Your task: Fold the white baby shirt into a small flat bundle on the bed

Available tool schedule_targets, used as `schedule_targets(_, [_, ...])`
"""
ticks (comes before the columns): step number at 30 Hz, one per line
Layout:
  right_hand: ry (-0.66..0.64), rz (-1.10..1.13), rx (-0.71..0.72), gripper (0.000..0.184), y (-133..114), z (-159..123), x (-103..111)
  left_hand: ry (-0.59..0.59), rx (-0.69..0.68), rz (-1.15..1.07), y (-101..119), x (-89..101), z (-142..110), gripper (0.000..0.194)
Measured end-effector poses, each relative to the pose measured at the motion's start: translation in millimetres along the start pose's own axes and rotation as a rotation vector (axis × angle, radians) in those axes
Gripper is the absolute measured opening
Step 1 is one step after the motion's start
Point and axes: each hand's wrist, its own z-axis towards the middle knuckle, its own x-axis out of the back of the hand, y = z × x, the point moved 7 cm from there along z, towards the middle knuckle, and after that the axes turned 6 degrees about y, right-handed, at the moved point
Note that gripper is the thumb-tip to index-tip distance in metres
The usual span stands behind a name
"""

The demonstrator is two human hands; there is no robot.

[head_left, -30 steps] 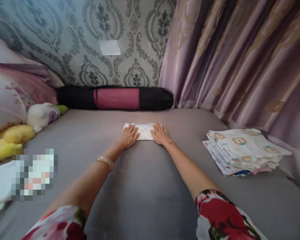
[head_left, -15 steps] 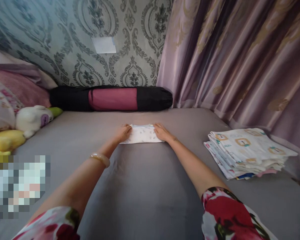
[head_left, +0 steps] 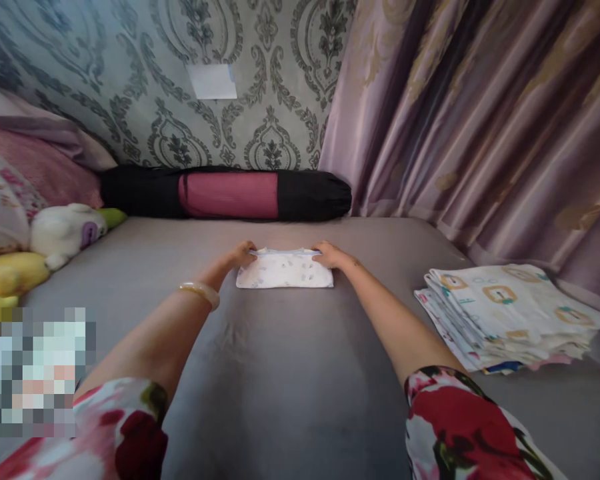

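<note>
A white cloth (head_left: 285,272) with small grey prints lies folded into a flat rectangle on the grey bed sheet (head_left: 285,373). At its far left corner my left hand (head_left: 243,253) pinches the edge between thumb and fingers. My right hand (head_left: 325,255) grips the far right corner the same way. A bluish strip of the cloth's far edge shows between the two hands. To the right of my right arm is a stack of folded printed cloths (head_left: 510,300), with orange and teal pictures on the top one.
A long black and maroon bag (head_left: 229,195) lies along the patterned wall. Purple curtains (head_left: 405,133) hang at the right. White (head_left: 63,233) and yellow (head_left: 15,273) plush toys rest at the left, beside a pink bedding pile (head_left: 40,167). A blurred patch covers the lower left.
Both hands have moved from the cloth's sides to its far corners and now pinch the far edge. More of the cloth's front shows. The view has shifted slightly.
</note>
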Motion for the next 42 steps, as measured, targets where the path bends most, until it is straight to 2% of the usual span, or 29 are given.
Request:
schedule_targets(6, [-0.039,0.029,-0.059,0.033,-3,5,4,0.019,0.037,-0.054,5,4.8,0,0.019])
schedule_targets(9, [-0.024,0.070,-0.064,0.028,-3,-1,10,0.022,0.030,-0.116,9,11.3,-8,0.022])
schedule_targets(14, [0.025,0.163,-0.011,0.022,-8,-22,37,0.048,-0.063,-0.296,18,42.8,-27,0.027])
schedule_targets(18, [0.040,0.285,0.059,0.020,-20,-44,67,-0.046,-0.175,-0.478,33,70.2,-46,0.036])
schedule_targets(22, [0.106,0.289,0.096,0.027,-26,-65,91,-0.056,-0.246,-0.473,45,92.1,-65,0.036])
schedule_targets(25, [0.203,0.222,0.121,0.031,-28,-80,98,-0.011,-0.294,-0.446,52,98.4,-79,0.037])
schedule_targets(29, [0.337,0.129,0.162,0.033,-32,-105,94,0.121,-0.346,-0.340,56,94.3,-99,0.032])
schedule_targets(33, [0.425,0.093,0.286,0.031,-38,-140,78,0.265,-0.390,-0.158,56,82.1,-131,0.030])
schedule_targets(38, [0.470,0.093,0.476,0.031,-44,-189,47,0.315,-0.537,-0.019,57,52.2,-184,0.030])
schedule_targets(42, [0.394,0.027,0.542,0.032,-48,-218,15,0.275,-0.656,0.044,52,20.6,-216,0.037])
